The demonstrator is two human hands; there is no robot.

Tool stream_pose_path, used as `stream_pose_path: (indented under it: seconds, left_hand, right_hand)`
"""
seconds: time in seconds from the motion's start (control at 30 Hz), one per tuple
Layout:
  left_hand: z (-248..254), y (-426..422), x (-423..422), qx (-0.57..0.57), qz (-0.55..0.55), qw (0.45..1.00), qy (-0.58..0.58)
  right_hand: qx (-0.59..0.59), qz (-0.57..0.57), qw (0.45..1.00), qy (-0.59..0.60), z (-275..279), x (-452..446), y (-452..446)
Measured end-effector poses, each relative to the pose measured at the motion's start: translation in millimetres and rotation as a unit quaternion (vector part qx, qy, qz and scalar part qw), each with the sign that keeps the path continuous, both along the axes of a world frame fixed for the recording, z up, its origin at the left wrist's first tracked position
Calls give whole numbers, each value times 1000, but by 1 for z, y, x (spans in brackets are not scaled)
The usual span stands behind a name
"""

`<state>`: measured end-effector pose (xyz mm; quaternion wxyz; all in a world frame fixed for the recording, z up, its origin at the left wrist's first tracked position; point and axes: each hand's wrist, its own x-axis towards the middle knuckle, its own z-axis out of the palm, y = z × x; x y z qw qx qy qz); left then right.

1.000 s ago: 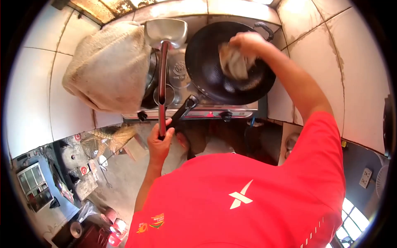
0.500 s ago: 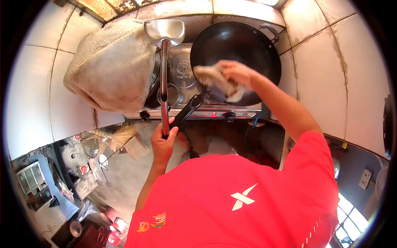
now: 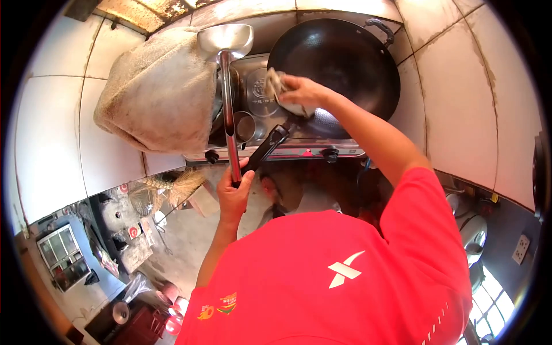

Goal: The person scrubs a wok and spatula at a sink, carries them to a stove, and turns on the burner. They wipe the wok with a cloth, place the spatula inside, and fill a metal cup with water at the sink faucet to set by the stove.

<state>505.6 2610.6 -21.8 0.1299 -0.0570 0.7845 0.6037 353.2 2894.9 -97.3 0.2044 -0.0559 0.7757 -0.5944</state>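
Note:
My left hand (image 3: 234, 194) is closed around the lower end of a long metal wok spatula (image 3: 226, 43), whose wide shiny head points away from me. The black handle (image 3: 266, 150) of the wok meets the same hand, and the fingers appear to wrap it too. A large dark wok (image 3: 339, 63) rests on the right side of the gas stove (image 3: 261, 103), its inside bare. My right hand (image 3: 307, 92) grips a dirty beige cloth (image 3: 278, 86) against the wok's left inner wall, near the handle joint. Part of the cloth is hidden under the fingers.
A brownish towel (image 3: 158, 92) drapes over a bulky thing on the stove's left side. A small metal cup (image 3: 244, 126) stands beside it. Stove knobs (image 3: 329, 155) line the front edge. Tiled walls (image 3: 448, 98) close in the sides; a straw broom (image 3: 181, 187) lies lower left.
My right hand has moved the cloth left and slightly up, from the wok's lower middle to its left rim. My left hand keeps its hold. The whole view has shifted slightly.

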Motion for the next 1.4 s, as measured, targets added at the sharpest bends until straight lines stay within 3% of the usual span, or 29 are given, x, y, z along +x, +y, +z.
stream_pose_path:
  seconds: [0.03,0.13,0.2,0.3,0.43,0.53,0.6,0.63,0.67,0.7,0.73,0.77,0.87,0.9,0.93,0.97,1.0,1.13,1.17,1.27,1.33,1.37,1.4]
  left_hand:
    - [2,2,0,11,10,1000,-11]
    - [7,4,1,-2,13,1000,-22]
    - [8,6,1,-2,13,1000,-21]
    - [16,8,0,10,14,999,-33]
    - [10,3,-1,22,-2,999,-32]
    - [10,3,-1,26,-5,999,-36]
    - [10,3,-1,33,-2,999,-31]
    - [10,4,-1,35,1,999,-31]
    - [11,5,-1,26,6,999,-23]
    - [11,6,0,18,13,1000,-16]
    - [10,6,1,24,14,999,-18]
    - [9,4,1,22,10,1000,-20]
    - [9,6,-3,18,8,999,-25]
    - [12,5,-1,8,11,999,-34]
    - [13,6,1,10,24,999,-39]
    - [15,9,0,31,21,999,-37]
    - [15,10,-2,52,16,998,-32]
    - [12,4,0,79,-9,996,-30]
    - [9,-1,2,82,-4,996,-30]
    - [-5,-22,6,-35,-95,977,186]
    - [6,-38,13,-36,-108,976,183]
    - [12,-46,18,-68,-114,974,183]
    - [15,-55,24,-100,-119,971,184]
  right_hand:
    - [-29,50,997,-50,20,18,5]
    - [83,166,971,-148,80,54,32]
    - [238,304,906,-175,103,56,51]
    - [435,354,820,-110,130,56,75]
    - [542,150,827,-13,143,22,116]
    - [642,73,760,70,106,-2,131]
    - [706,67,700,90,61,0,133]
    - [723,119,677,71,61,5,122]
    - [718,128,684,10,60,12,105]
    - [612,54,789,-24,38,19,97]
    - [517,159,838,-72,46,31,87]
    - [428,158,885,-93,56,52,77]
    - [292,171,926,-169,125,84,52]
    - [185,152,951,-197,137,95,55]
    - [6,139,949,-283,153,109,55]
    - [-92,131,936,-315,163,126,51]
    - [-84,148,948,-270,166,142,44]
    - [177,107,965,-159,121,200,-5]
    - [220,50,964,-143,98,210,-18]
    - [276,-164,946,-36,32,223,-57]
    - [282,-274,917,64,18,205,-80]
    - [282,-272,918,64,11,193,-90]
    - [306,-303,890,152,3,179,-98]
